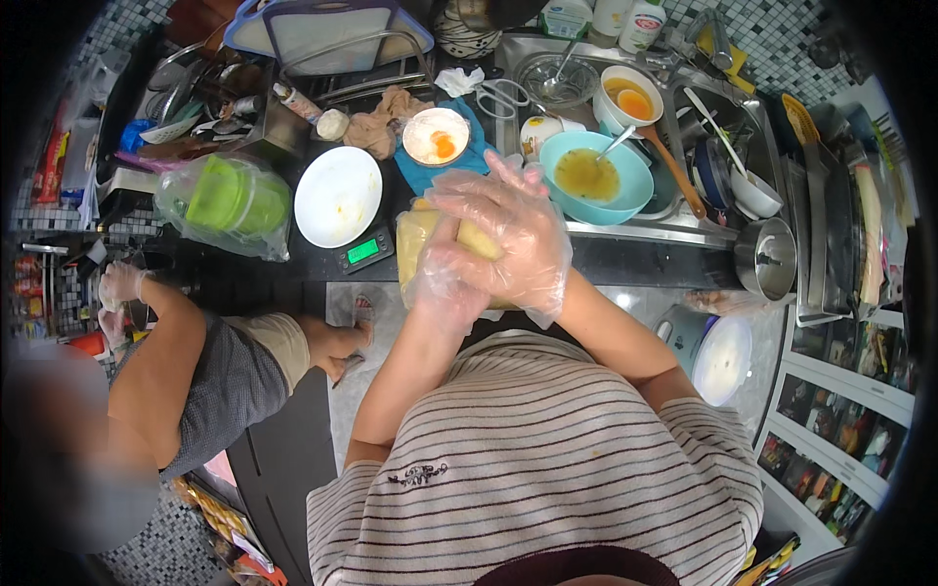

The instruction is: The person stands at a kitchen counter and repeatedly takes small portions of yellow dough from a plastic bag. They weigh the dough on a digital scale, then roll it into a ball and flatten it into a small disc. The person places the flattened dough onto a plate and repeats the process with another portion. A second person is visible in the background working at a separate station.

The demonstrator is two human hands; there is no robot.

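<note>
Both my hands wear clear plastic gloves and are pressed together round a pale yellow lump (480, 240), which looks like dough. My left hand (453, 275) cups it from below and to the left, while my right hand (516, 238) covers it from above and the right. Beneath them, at the counter's front edge, is a larger yellow mass (414, 245) in clear plastic, mostly hidden by my hands. Just beyond lies a small white bowl (421, 157) of white powder with egg yolk, on a blue cloth (476, 139). A turquoise bowl (641, 194) of yellowish liquid with a spoon stands to the right.
A white plate (338, 194) and a digital scale (364, 250) lie left, beside a bagged green container (238, 198). Scissors (502, 99) lie behind. A bowl with yolk (612, 80), a wooden spoon (678, 172) and dishes crowd the sink. Another person (234, 366) stands at left.
</note>
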